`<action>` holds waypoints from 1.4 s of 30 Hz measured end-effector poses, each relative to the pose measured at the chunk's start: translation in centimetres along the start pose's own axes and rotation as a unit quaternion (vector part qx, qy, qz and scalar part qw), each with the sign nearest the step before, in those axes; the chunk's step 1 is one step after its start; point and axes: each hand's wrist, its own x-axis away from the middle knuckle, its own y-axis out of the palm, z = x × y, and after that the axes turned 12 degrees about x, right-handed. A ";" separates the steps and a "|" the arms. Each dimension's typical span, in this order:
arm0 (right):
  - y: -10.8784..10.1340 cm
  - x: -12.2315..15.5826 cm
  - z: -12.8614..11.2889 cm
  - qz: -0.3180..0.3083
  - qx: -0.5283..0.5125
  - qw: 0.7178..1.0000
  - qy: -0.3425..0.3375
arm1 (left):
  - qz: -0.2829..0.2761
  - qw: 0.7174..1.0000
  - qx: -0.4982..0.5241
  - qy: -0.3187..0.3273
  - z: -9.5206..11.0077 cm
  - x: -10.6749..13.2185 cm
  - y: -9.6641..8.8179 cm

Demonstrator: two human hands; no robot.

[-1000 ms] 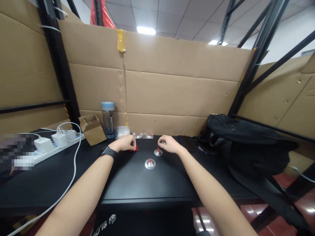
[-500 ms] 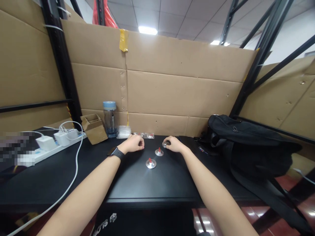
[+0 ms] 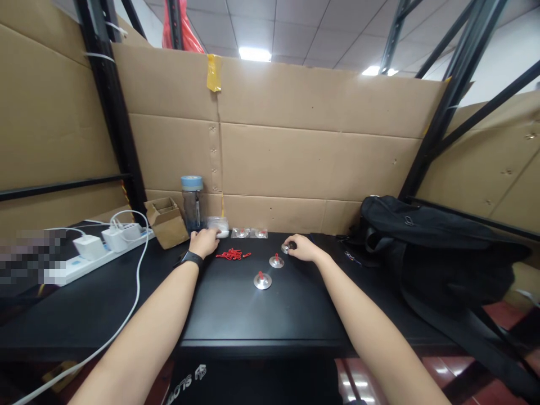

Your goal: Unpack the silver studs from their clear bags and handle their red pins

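Two silver discs with red pegs, one near (image 3: 262, 280) and one farther (image 3: 276, 261), lie on the black table (image 3: 253, 315). My right hand (image 3: 300, 248) is curled, its fingertips pinching a third silver disc (image 3: 287, 247) on the table. My left hand (image 3: 205, 242), with a black watch on the wrist, reaches back left and its closed fingers touch a clear plastic bag of white parts (image 3: 218, 225). A small heap of red pegs (image 3: 233, 255) lies uncovered just right of that hand.
A blue-lidded bottle (image 3: 192, 202) and a small open cardboard box (image 3: 166, 221) stand at the back left. A white power strip (image 3: 90, 251) with chargers and a cable lies left. A black backpack (image 3: 426, 247) fills the right side. Two small clear packets (image 3: 248, 232) sit by the cardboard wall.
My left hand left the red pegs and moved back left to the plastic bag, uncovering the pegs. My right hand moved slightly right, setting a third disc on the table.
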 end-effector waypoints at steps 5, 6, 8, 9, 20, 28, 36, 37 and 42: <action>0.1 -0.1 0.2 -0.008 -0.003 1.000 -0.002 | 0.012 1.000 -0.013 -0.026 0.1 0.0 -0.6; 0.1 -0.1 0.2 -0.009 -0.003 1.000 -0.002 | 0.013 0.999 -0.015 -0.028 0.1 0.0 -0.9; 0.1 -0.1 0.3 -0.010 -0.001 1.000 -0.002 | 0.019 0.999 -0.017 -0.029 0.2 -0.1 -1.6; 0.1 -0.1 0.3 -0.010 0.002 1.000 -0.002 | 0.027 0.999 -0.017 -0.029 0.3 -0.1 -1.9; -1.2 0.3 -2.3 -0.005 -0.039 0.995 -0.095 | 0.003 0.966 0.054 0.254 10.6 2.7 0.2; -1.6 0.7 -4.1 -0.110 -0.024 0.979 -0.173 | -0.160 0.912 0.137 0.352 13.1 4.7 -2.4; -1.6 0.6 -4.2 -0.115 0.017 0.986 -0.117 | -0.297 0.852 0.194 0.385 13.6 4.7 -1.8; -1.7 0.7 -4.3 -0.113 0.031 0.988 -0.101 | -0.293 0.855 0.190 0.384 13.5 4.7 -1.8; -2.1 1.1 -5.0 -0.100 0.121 0.987 -0.027 | -0.274 0.878 0.123 0.372 13.1 4.4 -2.4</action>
